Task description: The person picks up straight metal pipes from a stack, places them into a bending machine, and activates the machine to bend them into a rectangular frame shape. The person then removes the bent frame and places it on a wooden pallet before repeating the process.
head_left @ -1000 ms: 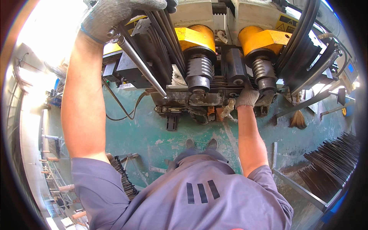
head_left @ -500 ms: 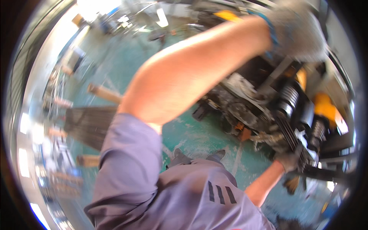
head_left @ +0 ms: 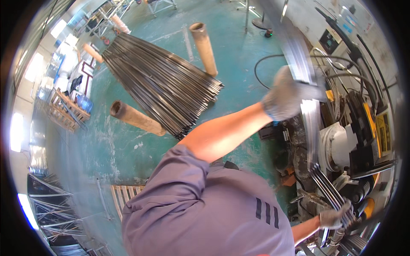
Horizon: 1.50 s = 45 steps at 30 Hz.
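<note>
Swung leftward, the view has pushed the machine (head_left: 335,147) out to the right edge, and the left hand (head_left: 285,94) sits lower in the frame than half a second ago, with the long metal bars (head_left: 328,189) now plainly in sight.

From where I stand, following the head view, both gloved hands are on that slim bundle. The left grip looks closed around its upper stretch, though the glove is smeared by motion; the right hand (head_left: 333,218) is wrapped round the lower stretch, beside the machine. The bars slant between them, with their upper end blurred toward the wall (head_left: 356,19).

I'd judge the step in hand to be shifting the bundle, gripped at two places. The next move calls for both hands travelling together, with the upper end kept off the wall and the lower end off the machine.

Over to the left spreads a stack of bars (head_left: 160,83) with brown posts (head_left: 204,49) beside it; what bears it is hidden. The green floor (head_left: 239,47) is scuffed pale in patches, a black hose (head_left: 256,68) loops across it, and a slatted pallet (head_left: 125,195) shows by the person's side.
</note>
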### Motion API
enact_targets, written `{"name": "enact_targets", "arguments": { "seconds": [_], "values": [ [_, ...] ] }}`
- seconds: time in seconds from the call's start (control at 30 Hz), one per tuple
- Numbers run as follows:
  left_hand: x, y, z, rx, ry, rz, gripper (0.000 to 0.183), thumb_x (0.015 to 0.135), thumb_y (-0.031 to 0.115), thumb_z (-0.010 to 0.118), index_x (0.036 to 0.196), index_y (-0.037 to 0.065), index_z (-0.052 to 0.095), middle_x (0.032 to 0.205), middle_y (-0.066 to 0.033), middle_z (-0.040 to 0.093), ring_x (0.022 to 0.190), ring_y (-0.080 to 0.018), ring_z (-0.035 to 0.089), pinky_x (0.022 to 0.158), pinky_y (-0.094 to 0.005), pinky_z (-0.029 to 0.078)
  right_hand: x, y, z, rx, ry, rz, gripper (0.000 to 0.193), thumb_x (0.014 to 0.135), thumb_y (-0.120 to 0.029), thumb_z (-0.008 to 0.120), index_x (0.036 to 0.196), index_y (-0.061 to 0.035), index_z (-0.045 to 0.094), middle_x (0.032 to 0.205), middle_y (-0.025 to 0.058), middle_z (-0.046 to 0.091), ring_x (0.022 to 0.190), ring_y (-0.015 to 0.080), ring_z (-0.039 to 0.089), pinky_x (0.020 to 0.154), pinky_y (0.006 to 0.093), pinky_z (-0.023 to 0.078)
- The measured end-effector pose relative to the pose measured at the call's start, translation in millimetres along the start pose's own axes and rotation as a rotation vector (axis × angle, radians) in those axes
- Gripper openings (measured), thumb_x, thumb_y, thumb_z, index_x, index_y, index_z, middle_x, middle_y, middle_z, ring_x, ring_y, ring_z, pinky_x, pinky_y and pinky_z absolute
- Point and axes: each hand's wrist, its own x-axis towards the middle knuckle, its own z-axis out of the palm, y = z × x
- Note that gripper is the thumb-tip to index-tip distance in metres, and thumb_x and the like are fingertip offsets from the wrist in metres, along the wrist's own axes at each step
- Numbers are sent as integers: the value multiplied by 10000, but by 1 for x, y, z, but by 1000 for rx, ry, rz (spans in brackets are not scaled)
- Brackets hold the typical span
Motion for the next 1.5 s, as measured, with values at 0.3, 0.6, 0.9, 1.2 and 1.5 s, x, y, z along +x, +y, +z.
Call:
{"name": "enact_targets", "arguments": {
  "seconds": [0.3,0.6,0.9,1.2,1.5],
  "values": [
    [-194,-84,-325,-139,1177,-461,167,782,-61,697,940,-30,655,772,-128,657,615,-265,655,573,-401,560,-229,-38,225,225,-863,-48,216,981,-88,720,1164,15,671,1020,67,727,897,165,662,833,311,535],
    [-370,-167,-507,202,1609,-843,240,763,-61,607,988,-84,525,673,-181,588,515,-343,615,458,-477,528,-447,-3,332,-22,-1402,291,262,901,-82,706,1116,65,678,933,129,751,819,241,679,803,377,534],
    [-343,-209,-570,331,1628,-755,572,695,-45,681,1240,-98,517,770,-152,617,567,-251,609,488,-408,492,-542,6,398,-282,-1422,334,323,923,-103,674,1172,98,632,1012,198,750,864,286,714,819,393,549],
    [-313,-201,-530,996,1463,-1352,488,842,134,588,1319,39,634,1231,-267,715,1208,-442,665,1047,-469,518,-575,36,467,-490,-1740,184,590,843,-307,787,1256,85,631,1158,290,719,1057,428,710,961,455,537],
    [-343,-192,-466,844,1548,-1220,368,849,123,616,1201,34,674,1132,-198,757,1109,-365,719,988,-419,551,-689,-134,473,-210,-2003,-783,799,831,-428,863,1430,-16,533,1286,213,650,1235,385,619,1061,471,508]
  ]
}}
